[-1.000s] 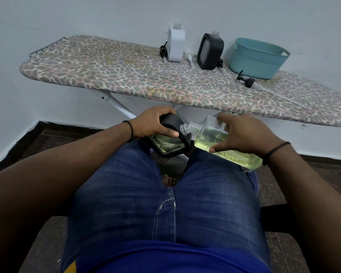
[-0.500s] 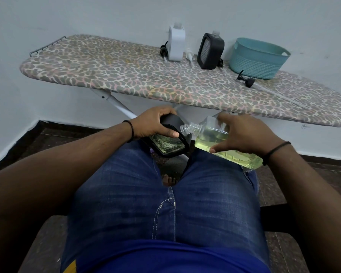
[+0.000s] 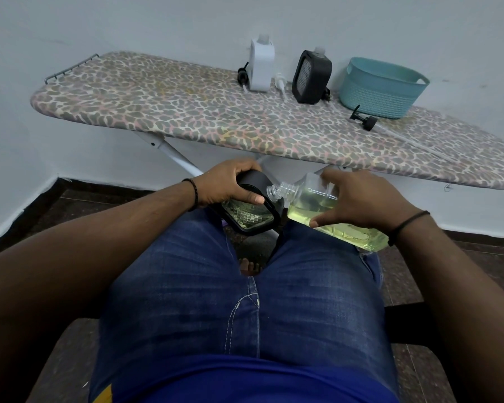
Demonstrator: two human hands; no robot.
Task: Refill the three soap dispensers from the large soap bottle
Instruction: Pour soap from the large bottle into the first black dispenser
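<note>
Pouring step, seated person, both hands over the lap in front of an ironing board (image 3: pixel 186 117). Left hand (image 3: pixel 230 184) wraps a black dispenser (image 3: pixel 250 210), fingers curled over its top and thumb across the windowed face; it is tilted toward the right, and yellowish soap shows behind the patterned window. Right hand (image 3: pixel 358 199) grips the soap bottle (image 3: pixel 326 210) from above, fingers curled over the body, thumb at the lower edge. Bottle lies near horizontal, open neck pointing left and sitting right at the dispenser's upper corner (mouth of the dispenser is hidden behind the neck, so actual contact or flow cannot be told). Liquid in the bottle is pooled along the low side and looks short of the neck. On the board, well apart from the hands: a white dispenser (image 3: pixel 262 68) and a second black dispenser (image 3: pixel 312 77), both without pumps, three loose pumps lying near them, a teal basket (image 3: pixel 381 88) at right. Risks, judged: neck and opening misaligned, so soap runs down the casing onto the jeans (image 3: pixel 245 301); tipping too steeply brings a sudden gush that overfills; nothing supports either container but the hands, so a slick grip could drop one to the floor.
</note>
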